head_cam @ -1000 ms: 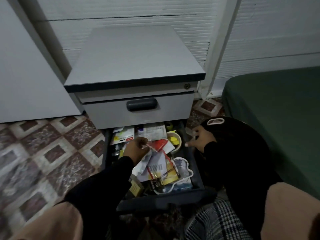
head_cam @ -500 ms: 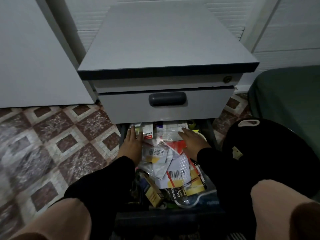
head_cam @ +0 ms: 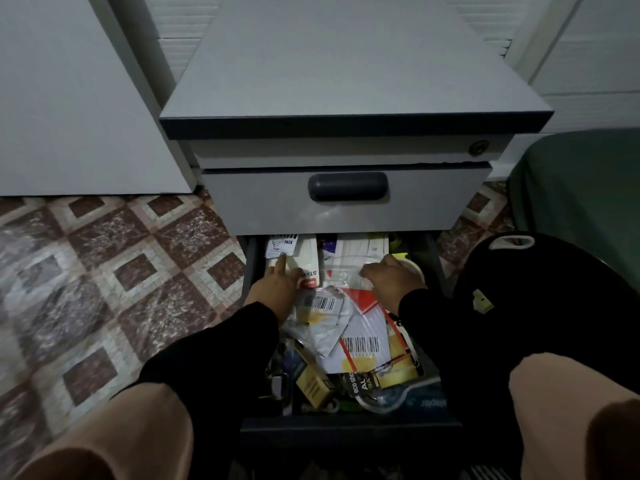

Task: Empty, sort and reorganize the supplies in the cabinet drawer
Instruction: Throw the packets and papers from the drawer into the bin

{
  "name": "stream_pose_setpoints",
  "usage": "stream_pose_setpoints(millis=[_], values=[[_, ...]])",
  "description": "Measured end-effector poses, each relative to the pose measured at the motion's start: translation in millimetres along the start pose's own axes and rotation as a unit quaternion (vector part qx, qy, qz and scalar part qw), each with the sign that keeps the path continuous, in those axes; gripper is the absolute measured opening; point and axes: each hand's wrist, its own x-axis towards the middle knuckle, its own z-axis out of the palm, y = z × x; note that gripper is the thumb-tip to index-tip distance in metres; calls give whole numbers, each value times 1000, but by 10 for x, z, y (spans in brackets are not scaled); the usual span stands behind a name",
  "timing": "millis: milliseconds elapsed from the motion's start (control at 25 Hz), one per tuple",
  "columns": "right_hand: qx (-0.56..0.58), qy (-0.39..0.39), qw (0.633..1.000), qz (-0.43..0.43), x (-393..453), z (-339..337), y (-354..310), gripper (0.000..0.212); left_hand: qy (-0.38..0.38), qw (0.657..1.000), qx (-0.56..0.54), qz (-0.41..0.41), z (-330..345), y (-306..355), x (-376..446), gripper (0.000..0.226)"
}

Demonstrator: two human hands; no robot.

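Patterned brown and cream floor tiles (head_cam: 114, 271) fill the left of the frame, with a grey cabinet (head_cam: 346, 81) standing at upper centre against a white wall. Its upper drawer (head_cam: 346, 199) is closed; the lower drawer (head_cam: 349, 427) is pulled out below it, at lower centre, between your knees. You see it crammed with supplies: white packets with barcodes (head_cam: 360, 344), a red-and-white packet (head_cam: 363, 299), a yellow box (head_cam: 313, 386), a black tag with white lettering (head_cam: 356, 382) and clear plastic bags (head_cam: 343, 271), all overlapping in a loose heap. More white packs (head_cam: 282, 245) lie at the back, partly under the closed drawer.

Your left hand (head_cam: 277, 289) reaches to the back left of the drawer, fingers straight and spread, fingertips touching a white pack. Your right hand (head_cam: 391, 278) lies palm down on the clear bags at the back right, fingers bent over them; you cannot tell whether it grips anything. Black sleeves cover both forearms. A black bag (head_cam: 554, 289) sits at right, beside the drawer.
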Motion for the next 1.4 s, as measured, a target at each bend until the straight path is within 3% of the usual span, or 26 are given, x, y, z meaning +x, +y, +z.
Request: stream_pose_setpoints(millis=[240, 400, 480, 520, 640, 760, 920, 1120, 1280, 1400], values=[[-28, -80, 994, -68, -312, -2, 95, 51, -62, 996, -15, 59, 64, 71, -295, 56], [-18, -95, 992, -78, -618, -47, 105, 35, -52, 996, -9, 71, -18, 119, -432, 52], [-22, -95, 993, -60, -717, -61, 107, 17, -21, 997, 10, 78, -51, 147, -503, 41], [-15, -93, 995, -34, -745, -77, 106, 19, 6, 998, 14, 66, -49, 166, -536, 40], [-1, -75, 995, 59, -767, -87, 137, 18, 33, 999, 10, -11, 30, 215, -621, 67], [133, -15, 978, 159, -739, -33, 159, 25, -10, 1000, -19, -12, 85, 248, -669, 103], [251, -31, 938, 238, -690, 86, 150, 78, -5, 1000, -11, 21, 105, 311, -642, 138], [331, -21, 897, 291, -617, 111, 203, 77, 35, 998, 15, 47, 154, 378, -614, 105], [411, -5, 856, 315, -642, 81, 192, 78, 41, 994, -92, 33, 138, 359, -586, 98], [458, -23, 827, 324, -622, 114, 205, 74, 33, 994, -96, 29, 146, 358, -578, 87]])
